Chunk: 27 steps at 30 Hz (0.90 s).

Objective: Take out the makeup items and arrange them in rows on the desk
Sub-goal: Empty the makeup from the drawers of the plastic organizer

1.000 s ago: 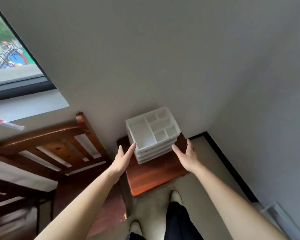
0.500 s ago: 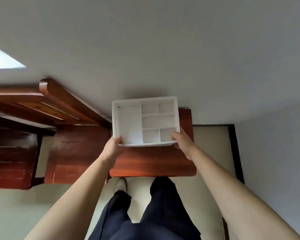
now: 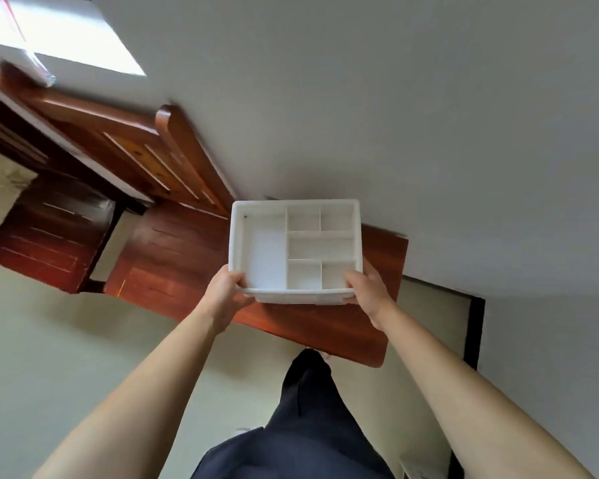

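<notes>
Fingers of the left hand and right hand curl round the near corners of the white organizer, thumbs on its rim. Its compartments, one long and five smaller, face up. Its long side runs left to right, over the reddish wooden surface by the wall.

Plain grey wall, pale floor, reddish wooden table, wooden chair

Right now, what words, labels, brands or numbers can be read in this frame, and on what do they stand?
None can be read.
white organizer: plain, no print shows on it.
packet with a red stripe on the sill: too blurred to read.
</notes>
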Tool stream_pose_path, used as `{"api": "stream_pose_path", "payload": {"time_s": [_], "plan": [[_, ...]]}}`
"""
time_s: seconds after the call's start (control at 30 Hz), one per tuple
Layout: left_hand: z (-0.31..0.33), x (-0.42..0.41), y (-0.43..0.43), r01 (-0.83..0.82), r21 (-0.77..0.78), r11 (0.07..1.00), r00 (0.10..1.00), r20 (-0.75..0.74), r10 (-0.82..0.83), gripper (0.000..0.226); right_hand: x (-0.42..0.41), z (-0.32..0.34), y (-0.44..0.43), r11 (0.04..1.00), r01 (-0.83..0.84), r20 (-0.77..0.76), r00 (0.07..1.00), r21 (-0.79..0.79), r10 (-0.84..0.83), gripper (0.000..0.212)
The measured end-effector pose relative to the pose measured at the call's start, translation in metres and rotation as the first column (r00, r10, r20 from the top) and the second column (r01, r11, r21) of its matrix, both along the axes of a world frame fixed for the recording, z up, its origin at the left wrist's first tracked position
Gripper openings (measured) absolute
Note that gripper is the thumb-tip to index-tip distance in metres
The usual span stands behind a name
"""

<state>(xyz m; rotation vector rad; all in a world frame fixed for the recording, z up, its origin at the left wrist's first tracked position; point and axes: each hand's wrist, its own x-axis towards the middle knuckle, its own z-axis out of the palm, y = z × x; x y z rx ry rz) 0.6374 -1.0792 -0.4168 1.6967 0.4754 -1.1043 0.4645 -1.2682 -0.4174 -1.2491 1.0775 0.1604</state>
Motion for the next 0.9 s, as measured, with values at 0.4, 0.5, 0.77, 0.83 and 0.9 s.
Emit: {"api": "stream_pose_path", "payload": {"time_s": [0.4,0.5,0.77,0.83,0.9], "plan": [[0.061,-0.020,0.180,-0.486,-0.167,0.858,0.859,0.090,0.504,0.026,0.085,0.068,0.122,0.877,-0.449,0.225,0.849,-0.172,0.479,0.054],[0.084,-0.039,0.269,-0.600,-0.204,0.773,0.763,0.144,0.630,0.015,0.104,0.089,0.203,0.796,-0.557,0.270,0.749,-0.237,0.605,0.049],[0.172,-0.115,0.550,-0.755,-0.411,0.511,0.383,0.356,0.852,0.011,0.123,0.159,0.494,0.647,-0.729,0.439,0.517,-0.225,0.735,0.016],[0.192,-0.147,0.615,-0.786,-0.462,0.410,0.255,0.361,0.897,0.012,0.118,0.174,0.571,0.600,-0.771,0.476,0.453,-0.215,0.754,0.010],[0.205,-0.179,0.670,-0.802,-0.510,0.310,0.128,0.360,0.924,0.013,0.112,0.185,0.640,0.552,-0.809,0.501,0.397,-0.205,0.769,0.010]]}}
